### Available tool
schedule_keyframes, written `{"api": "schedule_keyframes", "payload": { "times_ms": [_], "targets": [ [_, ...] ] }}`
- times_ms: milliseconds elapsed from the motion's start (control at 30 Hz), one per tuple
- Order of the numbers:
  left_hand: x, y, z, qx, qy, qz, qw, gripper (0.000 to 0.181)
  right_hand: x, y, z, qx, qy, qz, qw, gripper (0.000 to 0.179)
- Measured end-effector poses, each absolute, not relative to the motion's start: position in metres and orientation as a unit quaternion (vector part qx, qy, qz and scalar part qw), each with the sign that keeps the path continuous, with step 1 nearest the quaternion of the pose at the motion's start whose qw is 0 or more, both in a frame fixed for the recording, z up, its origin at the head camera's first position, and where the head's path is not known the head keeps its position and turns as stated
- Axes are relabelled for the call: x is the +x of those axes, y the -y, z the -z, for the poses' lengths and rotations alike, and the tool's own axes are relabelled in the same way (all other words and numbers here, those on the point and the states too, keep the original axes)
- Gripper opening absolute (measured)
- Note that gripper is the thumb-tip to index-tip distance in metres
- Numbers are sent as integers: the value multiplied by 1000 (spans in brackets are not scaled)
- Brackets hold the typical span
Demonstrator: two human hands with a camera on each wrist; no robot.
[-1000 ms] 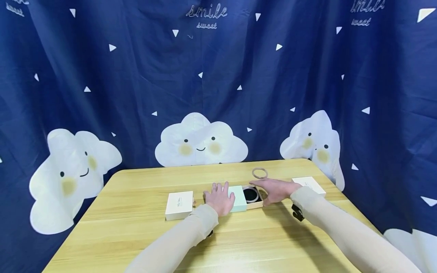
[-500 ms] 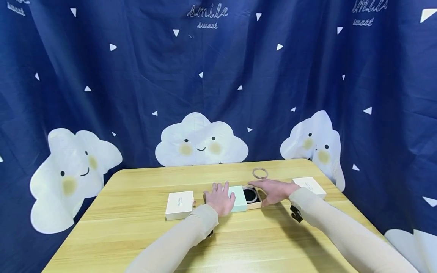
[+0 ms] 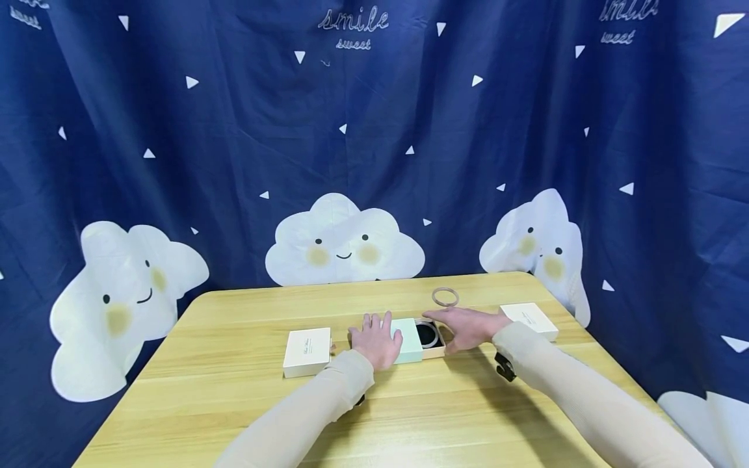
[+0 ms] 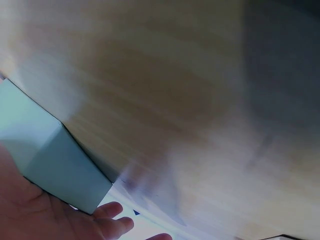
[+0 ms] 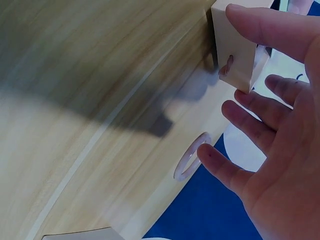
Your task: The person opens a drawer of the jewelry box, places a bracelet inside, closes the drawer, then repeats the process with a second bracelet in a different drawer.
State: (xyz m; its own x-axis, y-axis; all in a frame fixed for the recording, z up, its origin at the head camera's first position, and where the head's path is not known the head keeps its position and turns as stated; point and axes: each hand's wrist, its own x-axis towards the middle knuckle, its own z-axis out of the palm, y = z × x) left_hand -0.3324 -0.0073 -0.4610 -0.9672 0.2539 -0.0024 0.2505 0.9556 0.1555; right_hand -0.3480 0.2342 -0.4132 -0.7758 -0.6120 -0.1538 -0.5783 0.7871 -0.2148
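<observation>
A mint-green box sleeve (image 3: 407, 338) lies mid-table, with its pale pink drawer (image 3: 434, 353) partly out on the right. Inside the drawer, a pale bangle (image 3: 428, 334) sits on a black pad. My left hand (image 3: 374, 342) rests against the sleeve's left end, fingers extended; the left wrist view shows the palm beside the green end (image 4: 65, 165). My right hand (image 3: 468, 327) touches the drawer's outer end, thumb near one corner and fingers at the other, fairly straight. A small pull tab (image 5: 227, 66) shows on that end in the right wrist view.
Another bangle (image 3: 446, 297) lies loose behind my right hand. One white box (image 3: 307, 351) stands left of my left hand, another white box (image 3: 529, 320) at the right beyond my right wrist. A blue cloud-print curtain (image 3: 345, 162) hangs behind the wooden table (image 3: 251, 403).
The drawer has slid slightly left into the green sleeve, and my right hand has moved left with it. My left hand has stayed in place.
</observation>
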Motion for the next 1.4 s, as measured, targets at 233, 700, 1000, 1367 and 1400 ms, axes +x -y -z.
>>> {"api": "schedule_keyframes", "payload": {
  "times_ms": [233,700,1000,1367,1400],
  "targets": [
    [-333,7,460,129,-988,-79,9,63,-347,-231,413,-317,-939,85,105,92],
    [-332,8,460,131,-988,-85,14,64,-347,-228,416,-311,-941,85,106,94],
    [-330,8,458,132,-987,-88,10,63,-346,-225,416,-305,-943,85,106,93],
    [-329,7,459,130,-988,-83,7,64,-344,-223,415,-308,-941,91,107,94],
    [-329,7,459,130,-988,-83,7,64,-344,-222,416,-310,-940,90,106,93]
  ]
}}
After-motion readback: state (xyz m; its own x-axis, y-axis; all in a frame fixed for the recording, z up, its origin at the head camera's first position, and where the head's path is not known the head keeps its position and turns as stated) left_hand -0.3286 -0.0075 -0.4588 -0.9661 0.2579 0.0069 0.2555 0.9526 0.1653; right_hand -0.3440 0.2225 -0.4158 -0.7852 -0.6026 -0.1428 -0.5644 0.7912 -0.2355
